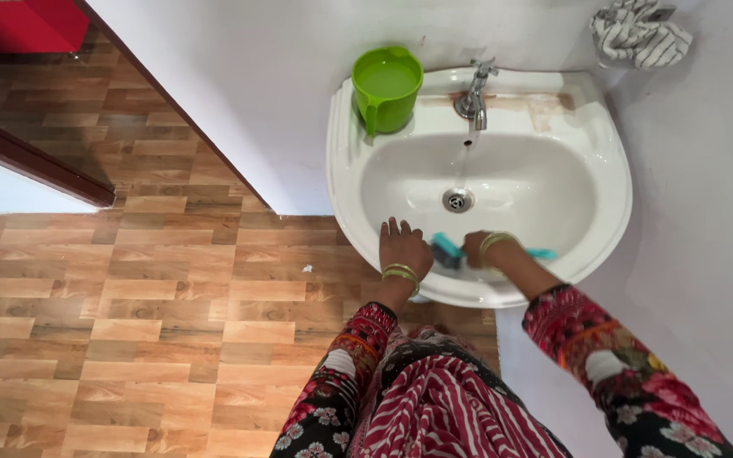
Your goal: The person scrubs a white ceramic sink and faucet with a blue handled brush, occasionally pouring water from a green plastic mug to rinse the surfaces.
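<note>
I see my right hand point(477, 248) gripping a teal brush point(447, 251) against the near inner wall of the white sink point(604, 212), while my left hand point(403, 246) rests open, fingers spread, on the near rim just beside it, under a running tap point(474, 93).

The bowl of the sink point(545, 182) is open in the middle, with room around the drain point(458, 200). At the back edge the tap point(474, 95) sticks out over the bowl. The green jug point(386, 87) fills the back left corner. The back right corner is bare. Both hands and a teal brush point(449, 249) crowd the front edge
</note>
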